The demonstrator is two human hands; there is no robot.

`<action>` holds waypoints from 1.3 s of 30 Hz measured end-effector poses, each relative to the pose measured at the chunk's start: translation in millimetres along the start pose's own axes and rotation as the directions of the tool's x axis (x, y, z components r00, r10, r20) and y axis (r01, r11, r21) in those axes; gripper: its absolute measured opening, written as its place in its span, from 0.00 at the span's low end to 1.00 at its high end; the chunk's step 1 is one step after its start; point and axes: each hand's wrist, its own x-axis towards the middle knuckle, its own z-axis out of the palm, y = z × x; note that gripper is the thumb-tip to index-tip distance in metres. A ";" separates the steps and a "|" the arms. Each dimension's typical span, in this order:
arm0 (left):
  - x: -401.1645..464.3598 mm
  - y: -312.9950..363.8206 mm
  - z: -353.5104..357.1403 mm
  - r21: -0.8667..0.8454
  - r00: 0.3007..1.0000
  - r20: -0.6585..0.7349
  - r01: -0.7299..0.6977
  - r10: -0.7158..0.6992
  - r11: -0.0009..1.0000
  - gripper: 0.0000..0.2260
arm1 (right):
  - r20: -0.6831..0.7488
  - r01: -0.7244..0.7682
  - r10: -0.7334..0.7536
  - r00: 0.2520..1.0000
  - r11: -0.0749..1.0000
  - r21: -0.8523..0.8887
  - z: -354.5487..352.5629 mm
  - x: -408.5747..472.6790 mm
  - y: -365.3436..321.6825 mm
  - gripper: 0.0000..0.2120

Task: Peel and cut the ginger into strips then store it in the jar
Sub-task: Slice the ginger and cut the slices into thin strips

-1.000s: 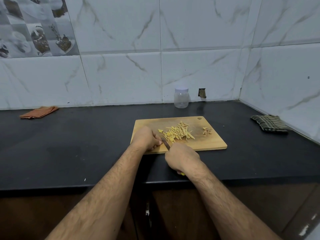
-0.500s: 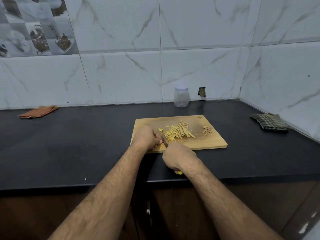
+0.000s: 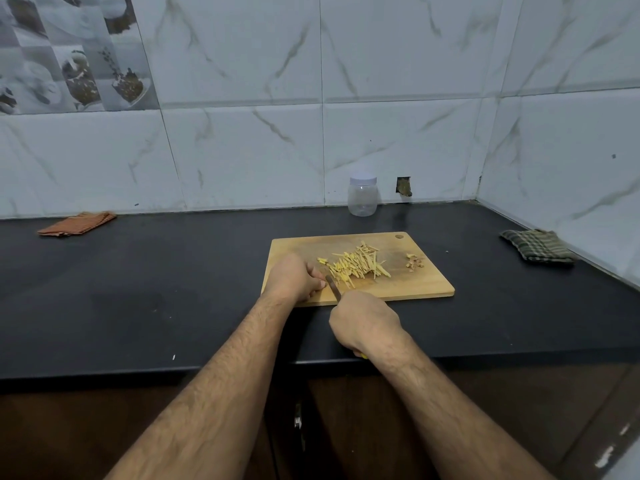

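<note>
Nearest the counter's edge, the right hand [image 3: 363, 320] is wrapped round a knife [image 3: 333, 287], its blade angled onto the wooden cutting board [image 3: 426, 289]. Just beside the blade, the left hand [image 3: 294, 277] rests on the board with fingers curled; whether they pin a piece of ginger I cannot tell. Beyond lie the pale yellow ginger strips [image 3: 353, 265] in a loose heap, with a small pile of peelings [image 3: 414, 262] to their right. Farther back, against the tiled wall, stands the lidded jar [image 3: 362, 195].
</note>
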 end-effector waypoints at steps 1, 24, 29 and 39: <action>0.0 -0.4 0.2 0.001 1.000 -0.006 -0.004 0.004 1.000 0.06 | -0.002 0.007 -0.007 1.000 1.000 0.000 1.1 0.4 -0.5 0.13; 2.8 -3.6 0.5 -0.038 0.999 0.010 0.033 -0.033 0.999 0.05 | 0.043 -0.043 0.049 0.998 0.991 -0.123 2.7 -7.1 -2.9 0.12; 1.0 -2.6 0.3 -0.044 0.999 0.013 0.032 -0.031 0.999 0.07 | 0.012 -0.029 0.030 0.999 0.999 -0.037 1.6 -7.3 -4.8 0.12; 2.0 -4.0 1.1 -0.039 1.000 -0.007 0.027 -0.027 0.999 0.10 | 0.025 -0.010 0.011 1.000 0.999 -0.035 2.5 -2.7 -10.0 0.08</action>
